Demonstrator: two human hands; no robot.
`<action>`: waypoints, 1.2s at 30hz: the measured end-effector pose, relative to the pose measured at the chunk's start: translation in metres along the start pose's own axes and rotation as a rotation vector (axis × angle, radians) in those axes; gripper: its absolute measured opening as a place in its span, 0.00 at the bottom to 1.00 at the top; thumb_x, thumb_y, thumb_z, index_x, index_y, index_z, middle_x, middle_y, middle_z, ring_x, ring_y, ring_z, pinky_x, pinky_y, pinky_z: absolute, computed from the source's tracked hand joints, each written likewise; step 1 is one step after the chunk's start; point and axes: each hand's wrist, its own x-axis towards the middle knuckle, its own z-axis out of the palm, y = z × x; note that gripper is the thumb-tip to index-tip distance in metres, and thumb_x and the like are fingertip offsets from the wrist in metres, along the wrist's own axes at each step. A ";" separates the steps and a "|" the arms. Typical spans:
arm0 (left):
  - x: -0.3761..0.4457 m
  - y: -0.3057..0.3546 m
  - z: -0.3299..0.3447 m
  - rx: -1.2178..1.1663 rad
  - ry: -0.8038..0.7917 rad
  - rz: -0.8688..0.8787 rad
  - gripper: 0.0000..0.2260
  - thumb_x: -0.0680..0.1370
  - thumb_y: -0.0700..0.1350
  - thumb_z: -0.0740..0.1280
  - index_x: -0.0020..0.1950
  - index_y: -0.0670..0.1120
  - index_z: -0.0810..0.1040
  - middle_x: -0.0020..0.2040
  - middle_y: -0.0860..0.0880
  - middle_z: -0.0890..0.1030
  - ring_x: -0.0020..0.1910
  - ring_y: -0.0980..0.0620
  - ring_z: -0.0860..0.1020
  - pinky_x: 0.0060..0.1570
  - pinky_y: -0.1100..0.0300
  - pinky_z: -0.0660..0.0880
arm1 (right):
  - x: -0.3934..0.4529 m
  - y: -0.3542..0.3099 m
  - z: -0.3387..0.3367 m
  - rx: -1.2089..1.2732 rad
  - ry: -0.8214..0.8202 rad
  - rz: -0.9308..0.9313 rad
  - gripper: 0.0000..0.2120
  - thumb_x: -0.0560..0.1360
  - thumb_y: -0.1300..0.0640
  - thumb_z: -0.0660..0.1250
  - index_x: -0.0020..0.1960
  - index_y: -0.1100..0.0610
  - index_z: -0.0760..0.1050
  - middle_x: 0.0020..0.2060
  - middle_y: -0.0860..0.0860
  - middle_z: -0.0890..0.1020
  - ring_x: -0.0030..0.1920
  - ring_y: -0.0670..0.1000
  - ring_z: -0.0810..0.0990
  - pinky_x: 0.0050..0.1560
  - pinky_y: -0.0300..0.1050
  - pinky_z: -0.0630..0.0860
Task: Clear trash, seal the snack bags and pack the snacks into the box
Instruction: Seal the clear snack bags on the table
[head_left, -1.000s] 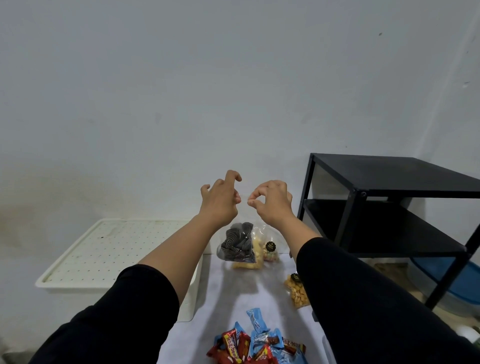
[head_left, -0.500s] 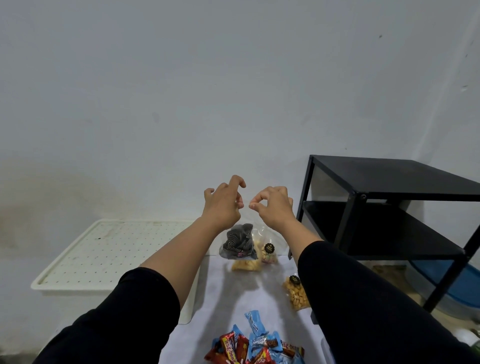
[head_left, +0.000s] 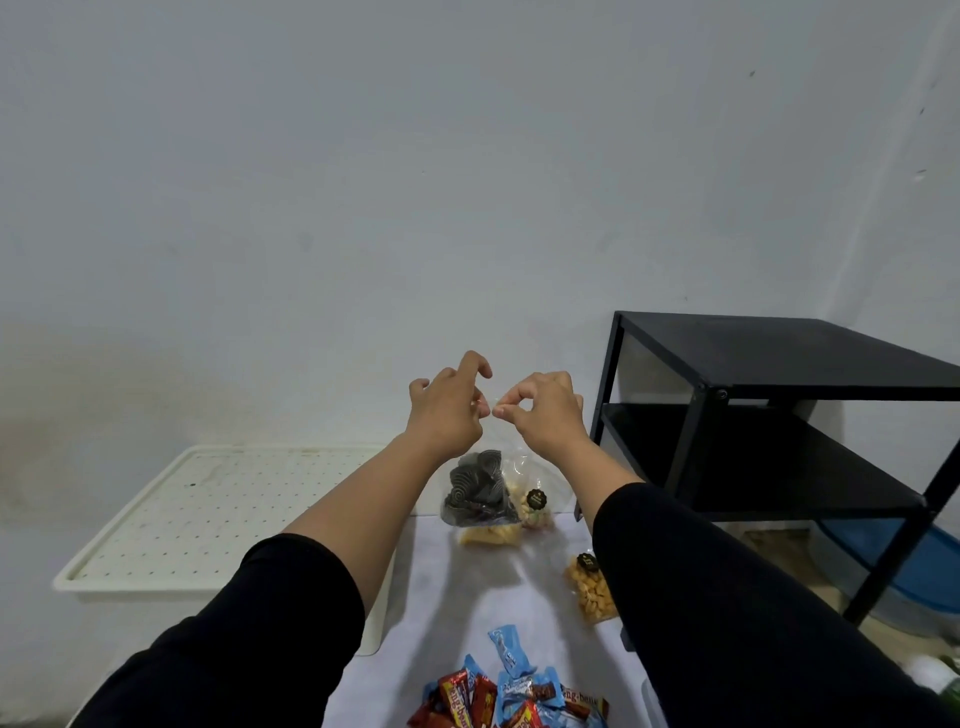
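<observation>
- Raised above the far end of the white tabletop (head_left: 447, 587), the left hand (head_left: 451, 410) and right hand (head_left: 540, 410) meet fingertip to fingertip.
- Each hand pinches something thin between thumb and forefinger, probably the mouth of the clear plastic bag of dark spiral snacks (head_left: 478, 488) hanging just below them, though the film is hard to see.
- Holding it up likely lets the contents settle for sealing.
- Nearer the body lie red and blue candy wrappers (head_left: 511, 696).
</observation>
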 end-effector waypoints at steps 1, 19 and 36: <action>0.000 0.001 0.000 -0.003 0.017 -0.008 0.20 0.71 0.32 0.61 0.57 0.51 0.64 0.41 0.56 0.78 0.52 0.54 0.73 0.54 0.57 0.59 | -0.001 0.000 -0.001 0.011 0.001 -0.006 0.03 0.73 0.51 0.71 0.43 0.50 0.80 0.54 0.47 0.77 0.67 0.48 0.62 0.60 0.45 0.56; -0.001 -0.009 -0.009 -0.246 0.095 -0.237 0.13 0.77 0.39 0.64 0.56 0.53 0.66 0.40 0.58 0.79 0.46 0.53 0.73 0.57 0.52 0.60 | -0.002 0.004 -0.015 0.269 0.025 0.029 0.08 0.76 0.62 0.64 0.51 0.51 0.73 0.41 0.51 0.77 0.41 0.48 0.75 0.39 0.37 0.70; -0.004 -0.002 -0.013 -0.133 0.119 -0.133 0.15 0.76 0.37 0.61 0.56 0.54 0.66 0.38 0.59 0.81 0.46 0.57 0.77 0.54 0.55 0.58 | 0.001 -0.021 -0.017 -0.331 -0.026 -0.199 0.10 0.79 0.56 0.61 0.51 0.52 0.81 0.49 0.48 0.80 0.60 0.53 0.68 0.59 0.51 0.66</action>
